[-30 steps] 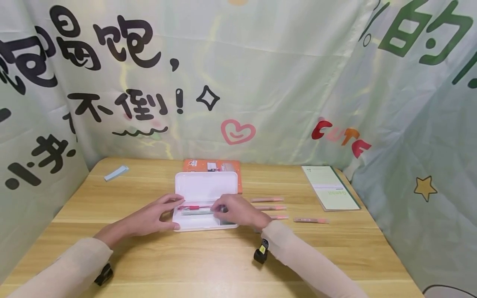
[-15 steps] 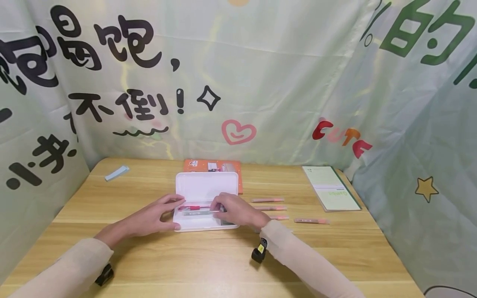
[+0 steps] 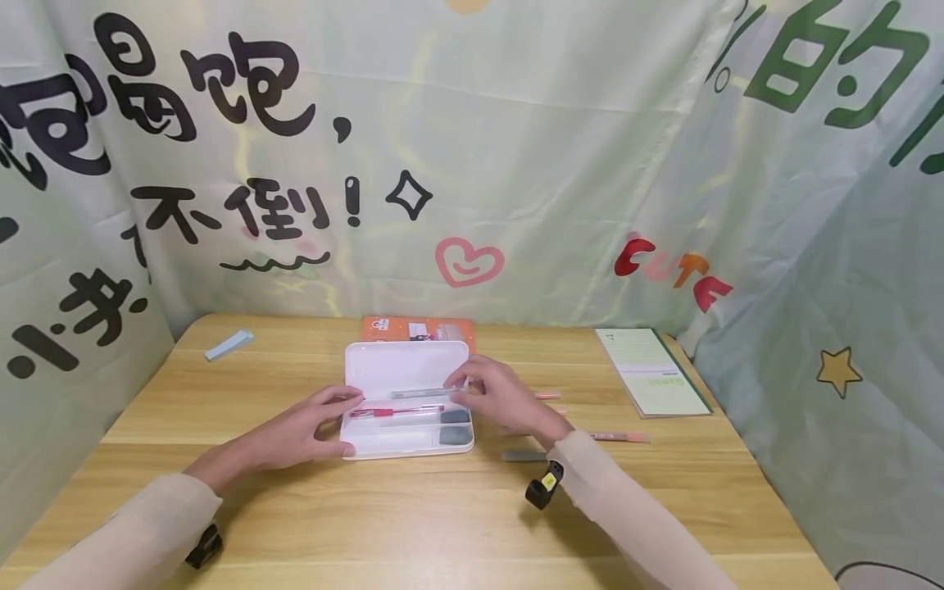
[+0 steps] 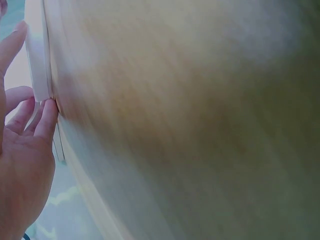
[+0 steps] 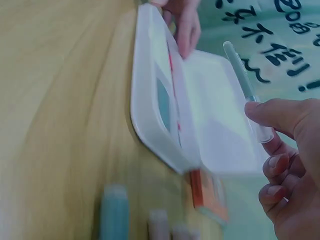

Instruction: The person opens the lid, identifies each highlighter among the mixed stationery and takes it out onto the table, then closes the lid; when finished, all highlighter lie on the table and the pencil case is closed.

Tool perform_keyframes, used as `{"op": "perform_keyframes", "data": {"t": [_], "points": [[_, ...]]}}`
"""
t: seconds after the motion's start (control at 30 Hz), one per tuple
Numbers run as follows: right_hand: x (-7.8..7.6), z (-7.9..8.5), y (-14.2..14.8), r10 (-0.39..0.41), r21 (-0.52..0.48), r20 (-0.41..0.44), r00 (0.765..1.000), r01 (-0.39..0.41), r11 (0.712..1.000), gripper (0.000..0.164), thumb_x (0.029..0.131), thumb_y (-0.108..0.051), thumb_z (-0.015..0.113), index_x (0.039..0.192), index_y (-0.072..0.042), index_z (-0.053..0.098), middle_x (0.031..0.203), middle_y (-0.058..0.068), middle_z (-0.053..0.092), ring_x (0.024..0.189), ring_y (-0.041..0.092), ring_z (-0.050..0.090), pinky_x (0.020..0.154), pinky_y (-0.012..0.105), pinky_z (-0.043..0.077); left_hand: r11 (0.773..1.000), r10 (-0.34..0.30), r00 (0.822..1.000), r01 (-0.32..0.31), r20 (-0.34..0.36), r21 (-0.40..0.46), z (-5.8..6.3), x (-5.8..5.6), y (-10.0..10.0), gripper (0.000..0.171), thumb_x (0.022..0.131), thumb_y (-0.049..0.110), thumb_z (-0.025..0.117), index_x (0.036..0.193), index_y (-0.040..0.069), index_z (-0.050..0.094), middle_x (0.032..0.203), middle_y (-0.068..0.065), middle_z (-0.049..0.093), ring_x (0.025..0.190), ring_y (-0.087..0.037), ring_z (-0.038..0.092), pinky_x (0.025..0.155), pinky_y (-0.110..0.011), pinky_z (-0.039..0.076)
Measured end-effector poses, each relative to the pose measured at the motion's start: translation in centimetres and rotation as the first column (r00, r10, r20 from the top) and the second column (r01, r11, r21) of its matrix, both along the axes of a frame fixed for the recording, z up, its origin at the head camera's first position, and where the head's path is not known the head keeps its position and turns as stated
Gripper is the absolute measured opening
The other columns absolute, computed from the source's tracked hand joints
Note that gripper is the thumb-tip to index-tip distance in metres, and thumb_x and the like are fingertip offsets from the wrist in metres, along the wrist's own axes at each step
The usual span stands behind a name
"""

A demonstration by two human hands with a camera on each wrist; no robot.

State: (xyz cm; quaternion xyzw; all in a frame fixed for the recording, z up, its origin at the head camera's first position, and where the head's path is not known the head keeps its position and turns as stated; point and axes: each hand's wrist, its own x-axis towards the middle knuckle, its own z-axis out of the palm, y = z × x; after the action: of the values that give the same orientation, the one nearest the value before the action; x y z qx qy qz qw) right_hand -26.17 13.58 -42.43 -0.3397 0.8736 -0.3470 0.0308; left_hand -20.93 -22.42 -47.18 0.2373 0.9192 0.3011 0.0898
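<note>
A white pencil case (image 3: 401, 366) lies open on the table, its lid raised at the back. My left hand (image 3: 313, 424) holds its left end, thumb at the front corner and fingers by the hinge; the left wrist view shows the fingertips touching the case wall. A red pen (image 3: 391, 411) lies inside. My right hand (image 3: 509, 397) pinches a clear pale pen (image 5: 240, 75) between thumb and fingers, raised above the case's right side. Two grey-green patches (image 3: 454, 434) show at the right inside the case.
Behind the case lies an orange booklet (image 3: 416, 328). Several pinkish pens (image 3: 623, 437) and a grey-green pen (image 3: 522, 456) lie at right, partly hidden by the right arm. A notepad (image 3: 652, 373) lies back right, a light-blue strip (image 3: 229, 345) back left.
My right hand has lifted the clear pen out of the case and moved up and right with it. The left hand stays at the case's left end.
</note>
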Motion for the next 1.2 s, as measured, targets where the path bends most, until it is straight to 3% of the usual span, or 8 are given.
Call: {"op": "perform_keyframes", "data": {"t": [0.37,0.67,0.93,1.2], "points": [[0.6,1.8,6.6,-0.142,-0.034,-0.004,0.99,0.142,0.989,0.012,0.093,-0.023,0.073,0.104,-0.028,0.075,0.094,-0.01,0.062,0.073,0.017,0.048,0.061,0.027,0.04,1.0,0.0,1.0,0.0,0.003,-0.002,0.0,-0.1,-0.1,0.088,0.082,0.06,0.073,0.153,0.019,0.042,0.158,0.002,0.032,0.144,-0.027,0.034,0.114,-0.056,0.034],[2.4,2.1,14.3,-0.191,-0.052,-0.129,0.973,0.186,0.981,0.011,0.093,-0.022,0.072,0.103,-0.025,0.073,0.091,-0.006,0.06,0.064,0.013,0.042,0.056,0.025,0.038,1.0,-0.003,1.0,0.003,0.001,0.008,0.0,0.0,0.0,0.088,0.083,0.059,0.073,0.153,0.018,0.041,0.158,0.002,0.032,0.144,-0.027,0.034,0.114,-0.056,0.034],[4.3,1.9,21.4,-0.296,0.011,-0.162,0.941,0.302,0.953,0.015,0.091,-0.019,0.075,0.103,-0.027,0.072,0.087,-0.005,0.055,0.066,0.009,0.042,0.056,0.024,0.037,1.0,-0.002,1.0,0.002,0.002,0.001,0.1,0.1,0.0,0.087,0.084,0.058,0.073,0.153,0.017,0.041,0.159,0.0,0.032,0.145,-0.029,0.033,0.114,-0.057,0.033],[6.1,0.8,26.1,-0.323,0.024,-0.16,0.933,0.33,0.944,0.015,0.091,-0.015,0.073,0.103,-0.024,0.073,0.078,-0.004,0.051,0.063,0.008,0.04,0.054,0.026,0.035,1.0,-0.006,1.0,0.006,-0.009,-0.006,0.2,0.1,0.0,0.087,0.084,0.058,0.073,0.153,0.016,0.042,0.158,0.0,0.033,0.144,-0.028,0.034,0.114,-0.056,0.034]]}}
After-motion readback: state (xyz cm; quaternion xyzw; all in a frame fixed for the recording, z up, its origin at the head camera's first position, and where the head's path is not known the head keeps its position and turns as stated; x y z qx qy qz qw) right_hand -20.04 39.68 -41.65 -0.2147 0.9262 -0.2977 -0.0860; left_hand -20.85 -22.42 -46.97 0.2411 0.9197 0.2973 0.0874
